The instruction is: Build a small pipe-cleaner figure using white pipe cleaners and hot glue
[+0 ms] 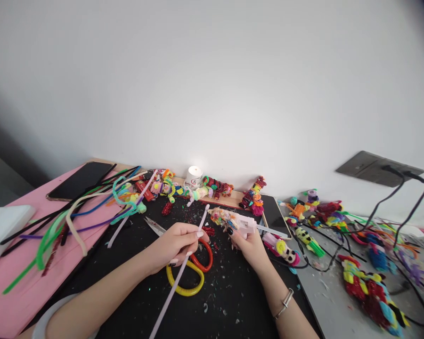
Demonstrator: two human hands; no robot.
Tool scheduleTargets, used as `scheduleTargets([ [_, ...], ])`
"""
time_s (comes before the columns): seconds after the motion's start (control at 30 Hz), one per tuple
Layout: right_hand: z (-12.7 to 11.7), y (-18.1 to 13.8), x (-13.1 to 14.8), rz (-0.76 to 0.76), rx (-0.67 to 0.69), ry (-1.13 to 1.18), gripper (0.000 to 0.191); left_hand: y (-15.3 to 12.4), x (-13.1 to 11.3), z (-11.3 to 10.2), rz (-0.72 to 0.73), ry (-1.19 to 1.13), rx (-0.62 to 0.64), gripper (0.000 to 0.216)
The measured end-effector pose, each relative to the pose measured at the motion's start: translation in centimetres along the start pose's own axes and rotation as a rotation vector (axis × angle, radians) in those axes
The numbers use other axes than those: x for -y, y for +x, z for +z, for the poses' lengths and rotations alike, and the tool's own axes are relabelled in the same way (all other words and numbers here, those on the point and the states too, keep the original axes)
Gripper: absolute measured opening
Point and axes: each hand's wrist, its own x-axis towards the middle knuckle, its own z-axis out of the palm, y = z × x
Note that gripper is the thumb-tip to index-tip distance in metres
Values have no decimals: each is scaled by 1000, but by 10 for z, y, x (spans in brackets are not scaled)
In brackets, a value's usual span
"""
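Observation:
My left hand (178, 245) is closed round a long pale pink pipe cleaner (169, 296) that runs from the lower middle up toward its tip (205, 209). My right hand (249, 242) grips a white glue gun (245, 223) whose nozzle end, crusted with coloured bits (221, 215), points left toward that tip. A glue stick (272, 230) pokes out of the gun's back. Under my left hand lie scissors (191, 273) with one yellow and one red handle, on a black mat (226, 301).
Loose pipe cleaners (74, 221) spread over the pink sheet at left, beside a dark phone (79, 181). A lit white candle (193, 176) stands at the wall. Pipe-cleaner figures (371, 292) and black cables (406, 207) crowd the right; a second phone (273, 214) lies there.

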Motion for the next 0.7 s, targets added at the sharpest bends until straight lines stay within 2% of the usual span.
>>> scheduleTargets([
  [0.47, -2, -2, -3, 17, 75, 13, 33, 0, -3, 1, 4, -3, -42, 24],
  [0.7, -1, -1, 2, 18, 14, -11, 33, 0, -1, 0, -5, 4, -17, 25],
])
